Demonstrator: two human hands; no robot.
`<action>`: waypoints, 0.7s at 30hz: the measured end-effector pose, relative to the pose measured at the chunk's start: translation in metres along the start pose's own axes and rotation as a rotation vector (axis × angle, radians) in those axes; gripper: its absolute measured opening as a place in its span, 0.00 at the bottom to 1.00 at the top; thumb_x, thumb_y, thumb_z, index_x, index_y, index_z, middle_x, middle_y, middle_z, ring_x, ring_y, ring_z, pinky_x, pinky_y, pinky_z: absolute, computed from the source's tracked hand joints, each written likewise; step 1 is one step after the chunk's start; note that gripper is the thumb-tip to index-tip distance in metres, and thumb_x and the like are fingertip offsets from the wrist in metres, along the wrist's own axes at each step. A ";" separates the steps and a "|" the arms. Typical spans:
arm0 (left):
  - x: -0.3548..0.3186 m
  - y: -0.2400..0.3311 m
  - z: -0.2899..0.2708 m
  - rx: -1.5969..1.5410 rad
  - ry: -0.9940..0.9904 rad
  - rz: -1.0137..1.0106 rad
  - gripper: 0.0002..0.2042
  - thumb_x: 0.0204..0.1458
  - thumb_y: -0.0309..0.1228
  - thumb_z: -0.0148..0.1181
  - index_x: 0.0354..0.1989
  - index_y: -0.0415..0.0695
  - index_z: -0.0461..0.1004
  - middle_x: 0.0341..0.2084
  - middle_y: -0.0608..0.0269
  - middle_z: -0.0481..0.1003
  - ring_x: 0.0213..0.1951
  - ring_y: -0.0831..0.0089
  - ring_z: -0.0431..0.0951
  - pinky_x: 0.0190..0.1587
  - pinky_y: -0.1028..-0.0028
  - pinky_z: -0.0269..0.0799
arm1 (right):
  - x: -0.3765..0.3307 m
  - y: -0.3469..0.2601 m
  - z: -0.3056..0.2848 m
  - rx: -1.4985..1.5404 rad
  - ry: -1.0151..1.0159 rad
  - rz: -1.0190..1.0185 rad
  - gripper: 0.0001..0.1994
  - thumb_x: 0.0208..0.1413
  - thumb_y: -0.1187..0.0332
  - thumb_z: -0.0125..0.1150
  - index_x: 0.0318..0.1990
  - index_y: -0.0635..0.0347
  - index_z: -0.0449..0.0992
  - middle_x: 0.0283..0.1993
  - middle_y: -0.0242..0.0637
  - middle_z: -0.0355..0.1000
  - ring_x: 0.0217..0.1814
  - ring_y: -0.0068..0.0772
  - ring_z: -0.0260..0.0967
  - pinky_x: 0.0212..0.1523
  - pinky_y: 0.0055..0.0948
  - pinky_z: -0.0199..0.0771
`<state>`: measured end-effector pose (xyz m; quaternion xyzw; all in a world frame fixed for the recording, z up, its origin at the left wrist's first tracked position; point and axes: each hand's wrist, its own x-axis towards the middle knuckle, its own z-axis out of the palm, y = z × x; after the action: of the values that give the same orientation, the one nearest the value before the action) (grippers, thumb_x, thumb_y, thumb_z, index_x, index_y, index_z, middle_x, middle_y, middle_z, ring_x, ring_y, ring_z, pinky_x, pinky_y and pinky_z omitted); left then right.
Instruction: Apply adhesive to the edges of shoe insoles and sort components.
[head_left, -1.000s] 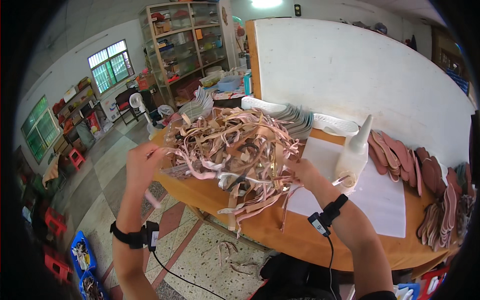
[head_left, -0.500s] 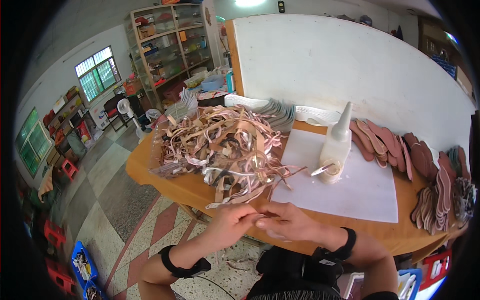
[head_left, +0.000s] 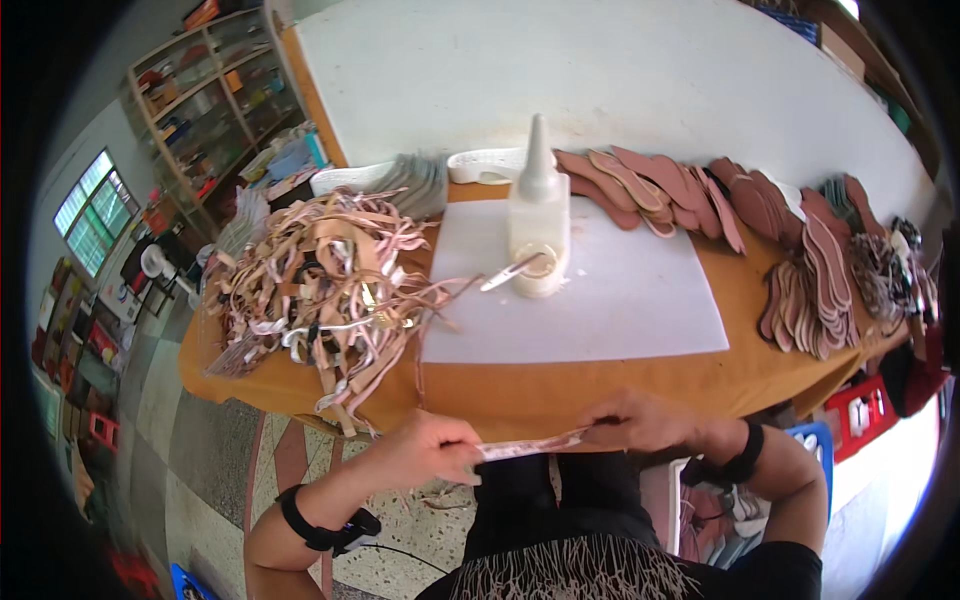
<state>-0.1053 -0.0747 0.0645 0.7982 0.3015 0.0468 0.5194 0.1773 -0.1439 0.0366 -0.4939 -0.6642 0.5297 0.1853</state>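
A narrow pinkish strap (head_left: pixel 530 446) stretches between my two hands, just off the table's front edge and above my lap. My left hand (head_left: pixel 432 447) pinches one end of it. The other end is in the closed fingers of my right hand (head_left: pixel 640 420), somewhat blurred. Beyond my left hand a tangled heap of tan, pink and white straps (head_left: pixel 330 270) covers the left of the table; a thin brown strip hangs from it toward that hand. Farther off, a white plastic bottle with a cone-shaped top (head_left: pixel 540 205) stands on a white sheet (head_left: pixel 640 320), a white-handled brush (head_left: pixel 510 273) resting at its base opening.
Reddish-brown shoe insoles (head_left: pixel 660 185) lie in rows along the back right. Paler insoles (head_left: pixel 790 305) are stacked at the right edge, beside plastic-wrapped bundles (head_left: pixel 890 265). A white partition (head_left: pixel 600 80) rises behind the orange-brown tabletop (head_left: pixel 520 385). A bin of pieces (head_left: pixel 705 525) stands below right.
My hands have moved apart, drawing the strap out straight between them. The view has swung to the right, so the table appears farther left.
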 end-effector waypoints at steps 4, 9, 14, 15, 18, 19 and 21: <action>0.020 -0.016 -0.006 -0.066 0.082 -0.012 0.05 0.48 0.25 0.53 0.30 0.36 0.74 0.20 0.67 0.72 0.24 0.82 0.73 0.27 0.83 0.65 | -0.032 0.029 -0.036 -0.158 0.095 -0.031 0.08 0.53 0.68 0.51 0.36 0.61 0.75 0.20 0.28 0.67 0.22 0.15 0.62 0.23 0.18 0.63; 0.049 -0.018 0.000 -0.102 0.137 -0.123 0.06 0.44 0.24 0.52 0.28 0.36 0.74 0.19 0.67 0.72 0.21 0.82 0.69 0.23 0.80 0.63 | -0.052 0.036 -0.065 -0.047 0.124 0.109 0.08 0.52 0.70 0.51 0.34 0.63 0.75 0.21 0.28 0.68 0.21 0.16 0.62 0.22 0.18 0.63; 0.072 -0.033 0.010 -0.278 0.242 -0.304 0.08 0.44 0.25 0.49 0.27 0.35 0.74 0.16 0.68 0.71 0.20 0.82 0.68 0.22 0.83 0.63 | -0.063 0.059 -0.086 -0.311 0.171 0.054 0.07 0.51 0.70 0.51 0.31 0.64 0.74 0.20 0.29 0.69 0.18 0.16 0.62 0.19 0.17 0.61; 0.073 -0.034 0.007 -0.162 0.235 -0.307 0.08 0.45 0.26 0.49 0.27 0.36 0.75 0.15 0.69 0.70 0.20 0.82 0.67 0.21 0.83 0.62 | -0.066 0.062 -0.091 -0.213 0.237 0.128 0.08 0.51 0.69 0.51 0.30 0.64 0.74 0.19 0.29 0.68 0.18 0.17 0.62 0.19 0.18 0.62; 0.071 -0.041 -0.007 -0.063 0.129 -0.318 0.08 0.48 0.27 0.51 0.29 0.38 0.75 0.16 0.70 0.70 0.18 0.85 0.64 0.19 0.85 0.57 | -0.073 0.075 -0.109 -0.115 0.321 0.279 0.08 0.51 0.69 0.51 0.29 0.63 0.74 0.18 0.29 0.68 0.17 0.17 0.61 0.19 0.19 0.62; 0.070 -0.045 -0.012 -0.081 0.028 -0.320 0.07 0.49 0.28 0.52 0.31 0.39 0.75 0.18 0.71 0.70 0.17 0.87 0.62 0.18 0.86 0.54 | -0.077 0.081 -0.115 -0.118 0.346 0.359 0.07 0.51 0.69 0.51 0.29 0.63 0.74 0.18 0.29 0.68 0.17 0.16 0.61 0.19 0.18 0.62; 0.071 -0.050 -0.019 -0.085 0.004 -0.296 0.08 0.49 0.29 0.53 0.31 0.39 0.75 0.17 0.71 0.70 0.17 0.87 0.62 0.18 0.86 0.55 | -0.084 0.105 -0.130 -0.075 0.352 0.368 0.07 0.50 0.70 0.53 0.28 0.64 0.74 0.18 0.29 0.68 0.17 0.16 0.60 0.18 0.17 0.60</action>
<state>-0.0758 -0.0080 0.0135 0.7223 0.4148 -0.0161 0.5531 0.3630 -0.1533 0.0151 -0.6974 -0.5399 0.4355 0.1802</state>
